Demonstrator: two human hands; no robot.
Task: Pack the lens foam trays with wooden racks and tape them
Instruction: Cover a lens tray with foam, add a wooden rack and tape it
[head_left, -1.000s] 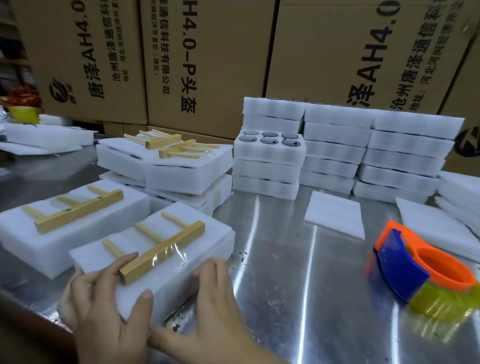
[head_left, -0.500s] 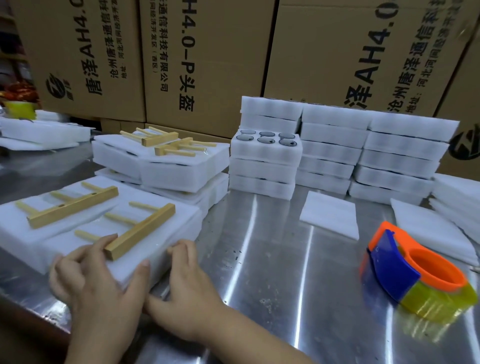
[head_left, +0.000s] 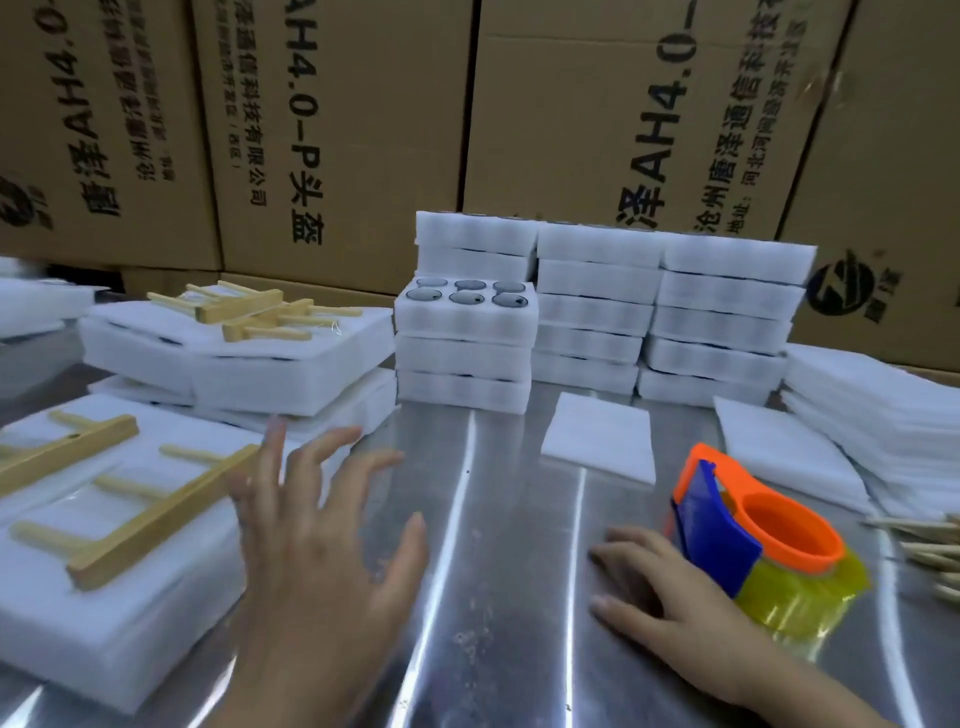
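Two hands, both empty right now. The left hand (head_left: 311, 535) is up off the bench with fingers splayed wide, hovering just beside the near pack (head_left: 104, 587), not touching it as far as I can tell. The right hand (head_left: 660, 587) lies flat on the steel table (head_left: 498, 519), fingers loosely open, right up against the tape dispenser (head_left: 753, 551), maybe brushing its blue blade guard but not gripping it.

The near pack is a foam tray with a wooden rack (head_left: 156, 514) lying on top, and there's a glossy sheen across it that looks like tape, so I'd guess that one's finished. It sits at the left edge next to another racked pack (head_left: 62, 452), which makes sense as a "done" pile kept out of the working space.

Supplies are all within reach: the lens tray (head_left: 465, 306) with its six lenses showing tops the nearest stack, with more tray stacks (head_left: 670, 306) behind it. One thin foam sheet (head_left: 597, 441) lies flat mid-table, probably a cover for the next tray. Loose racks (head_left: 254, 312) rest on the foam pile at back left, and more sticks (head_left: 930, 545) poke in at the right edge.

My read is that the left hand goes for the next tray while the right keeps the dispenser handy.
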